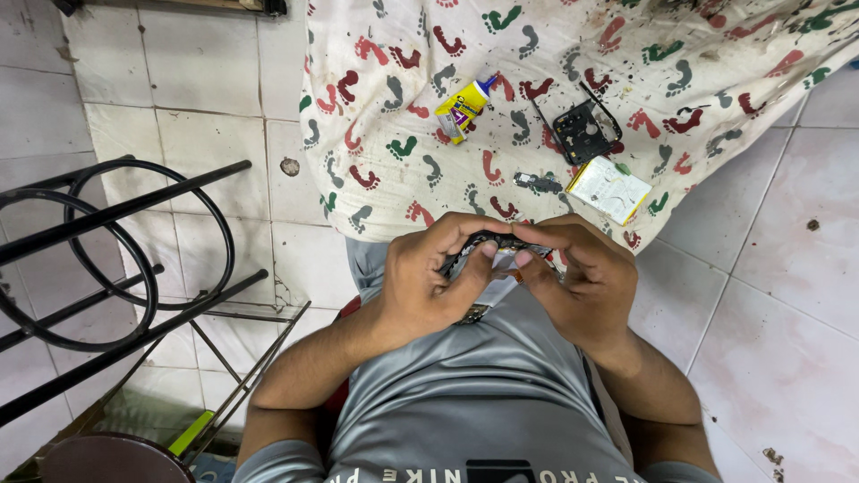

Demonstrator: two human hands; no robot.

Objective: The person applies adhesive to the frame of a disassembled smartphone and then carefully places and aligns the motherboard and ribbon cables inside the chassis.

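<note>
Both my hands, left hand (425,282) & right hand (573,277), have fingers curled tight round a thin black phone part (501,243) held over my lap; I reckon thumb pressure could snap it or drop it. Ahead, a footprint-print cloth (537,54) on white floor tiles (179,80) w/ glue tube (463,109), black frame piece (583,131), white pack (608,189); black metal stand (116,241) to my left

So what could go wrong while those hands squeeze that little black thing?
The left hand and right hand press a thin black phone part over the lap; it might bend or slip down. The glue tube and small black frame lie loose on the footprint cloth and could get knocked away.
</note>
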